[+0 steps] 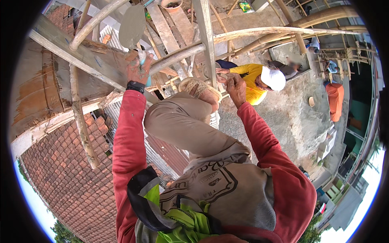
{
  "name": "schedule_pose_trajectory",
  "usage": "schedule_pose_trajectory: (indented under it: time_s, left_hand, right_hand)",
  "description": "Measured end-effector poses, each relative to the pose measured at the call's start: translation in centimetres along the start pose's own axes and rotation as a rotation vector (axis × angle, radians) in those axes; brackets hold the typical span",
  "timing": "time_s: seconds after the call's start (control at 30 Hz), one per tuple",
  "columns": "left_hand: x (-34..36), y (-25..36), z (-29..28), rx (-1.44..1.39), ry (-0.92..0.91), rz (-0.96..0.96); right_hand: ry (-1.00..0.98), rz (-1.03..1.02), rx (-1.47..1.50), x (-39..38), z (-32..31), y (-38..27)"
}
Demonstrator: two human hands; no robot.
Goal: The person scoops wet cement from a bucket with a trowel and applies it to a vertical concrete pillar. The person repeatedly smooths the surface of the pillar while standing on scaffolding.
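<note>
My left hand (139, 68), smeared with grey mortar and wearing a dark wristband, is closed around the handle of a trowel. The trowel's broad, rounded grey blade (132, 27) points away from me, above the planks. A pale blue strip shows beside my palm; I cannot make out what it belongs to. My right hand (236, 90) is closed just right of an upright wooden post (207, 36). What its fingers hold, if anything, is hidden. My bent leg (182, 115) and sandalled foot (200, 89) lie between my hands.
A co-worker in a yellow shirt and white cap (272, 78) is close beyond my right hand. Bamboo poles (279, 30) cross ahead. At left are a wooden beam (77, 56) and a tiled roof (69, 170). A tub (172, 5) stands at the top; more people are far right.
</note>
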State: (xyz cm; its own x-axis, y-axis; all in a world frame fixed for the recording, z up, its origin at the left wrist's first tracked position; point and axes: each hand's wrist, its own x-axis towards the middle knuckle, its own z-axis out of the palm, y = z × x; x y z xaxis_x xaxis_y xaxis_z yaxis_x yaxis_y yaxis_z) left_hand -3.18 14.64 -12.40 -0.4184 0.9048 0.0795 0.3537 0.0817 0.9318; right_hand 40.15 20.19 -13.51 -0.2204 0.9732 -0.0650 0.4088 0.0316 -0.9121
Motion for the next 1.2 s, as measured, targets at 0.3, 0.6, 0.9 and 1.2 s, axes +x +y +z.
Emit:
schedule_pose_trajectory:
  time_s: [0.3,0.6,0.9,1.2]
  left_hand:
    - [-0.6,-9.0,0.1,0.266,0.027,-0.051]
    - [-0.6,-7.1,-2.6,0.862,-0.27,-0.022]
    - [-0.5,-7.0,-3.3,1.147,-0.1,0.498]
    - [0.1,-3.4,-1.2,0.646,-0.045,0.126]
  right_hand:
    - [-0.025,0.947,-0.127,-4.5,-1.1,22.0]
    - [-0.816,0.368,-1.077,-4.7,4.2,31.4]
    - [0.134,1.052,0.179,-2.5,7.6,35.9]
    - [0.097,0.561,-0.739,0.3,8.7,47.7]
